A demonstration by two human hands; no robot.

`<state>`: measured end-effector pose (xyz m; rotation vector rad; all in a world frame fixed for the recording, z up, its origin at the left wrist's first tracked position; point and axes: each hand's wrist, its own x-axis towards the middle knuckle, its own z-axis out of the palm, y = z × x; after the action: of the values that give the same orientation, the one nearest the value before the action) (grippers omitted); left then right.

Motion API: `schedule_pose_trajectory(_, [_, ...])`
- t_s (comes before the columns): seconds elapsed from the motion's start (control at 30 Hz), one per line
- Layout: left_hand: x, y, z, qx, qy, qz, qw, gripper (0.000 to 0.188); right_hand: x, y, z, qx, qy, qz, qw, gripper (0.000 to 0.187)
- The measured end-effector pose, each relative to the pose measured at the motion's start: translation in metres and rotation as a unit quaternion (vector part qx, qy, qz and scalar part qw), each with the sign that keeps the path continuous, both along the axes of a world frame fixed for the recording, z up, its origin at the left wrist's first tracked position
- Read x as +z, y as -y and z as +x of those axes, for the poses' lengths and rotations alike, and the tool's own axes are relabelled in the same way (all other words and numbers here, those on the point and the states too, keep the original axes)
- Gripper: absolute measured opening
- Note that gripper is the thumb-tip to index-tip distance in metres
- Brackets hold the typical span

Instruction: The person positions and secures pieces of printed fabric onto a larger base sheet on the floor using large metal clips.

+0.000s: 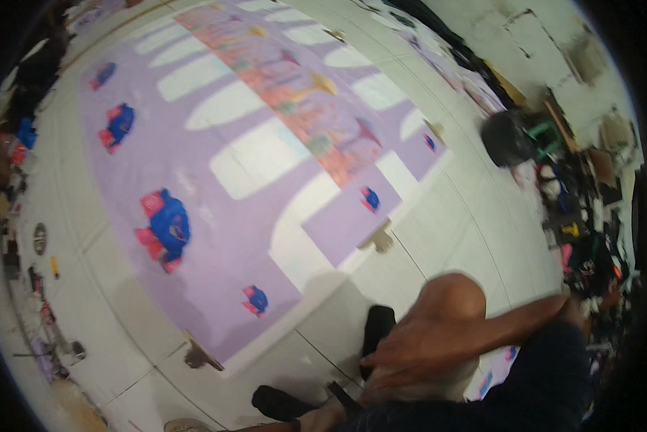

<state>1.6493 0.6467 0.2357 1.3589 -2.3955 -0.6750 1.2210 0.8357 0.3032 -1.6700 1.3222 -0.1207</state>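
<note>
Right hand (417, 349) lies loose and flat over my bent knee (449, 295), fingers (381, 354) slightly apart and pointing left, clamped on nothing. Left hand is not in view. Largest item: the purple printed cloth (215, 237), spread flat on the pale tiled floor (439, 237) ahead of me and to my left, well apart from the hand. Down its length runs an orange-pink patterned strip (295, 101). Next in size are the large blue-and-pink motifs (165, 229), then the small blue-and-pink motif (255, 299) near the closest corner. Smallest: a brown tab (197, 354) at the near edge, touching the cloth; tape or weight, cannot tell which. A dark shape (377, 327) sits just beside the knee, possibly footwear. Judgement: a pause between handling steps, since the hand rests on the knee and does not touch the cloth. Reaching the near corner would call for lifting the hand off the knee, leaning forward-left, and keeping the cloth flat.
</note>
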Motion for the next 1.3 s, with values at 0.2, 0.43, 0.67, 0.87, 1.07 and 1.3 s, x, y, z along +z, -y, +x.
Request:
schedule_pose_trajectory(0.2, [0.109, -0.03, -0.064, -0.079, 0.054, 0.157, 0.983, 0.034, -0.004, 0.008, 0.015, -0.068, -0.021, 0.04, 0.997, 0.035])
schedule_pose_trajectory(0.43, [0.171, -0.069, -0.07, -0.067, 0.046, 0.19, 0.978, 0.03, 0.001, -0.072, 0.041, -0.047, -0.066, 0.117, 0.99, 0.028])
schedule_pose_trajectory(0.67, [0.343, -0.126, -0.137, -0.167, 0.111, 0.187, 0.962, 0.036, 0.247, -0.109, 0.081, -0.306, 0.005, 0.054, 0.951, 0.041])
schedule_pose_trajectory(0.87, [0.399, -0.057, -0.185, -0.297, 0.106, 0.273, 0.909, 0.038, 0.355, -0.229, 0.011, -0.402, -0.078, 0.067, 0.91, 0.052])
schedule_pose_trajectory(1.07, [0.367, 0.008, -0.173, -0.335, 0.349, 0.012, 0.875, 0.021, 0.322, -0.372, -0.042, -0.67, 0.024, 0.126, 0.731, 0.063])
schedule_pose_trajectory(1.3, [0.338, -0.125, -0.327, -0.391, 0.396, 0.128, 0.821, 0.033, 0.326, -0.473, -0.142, -0.637, 0.099, 0.232, 0.729, 0.062])
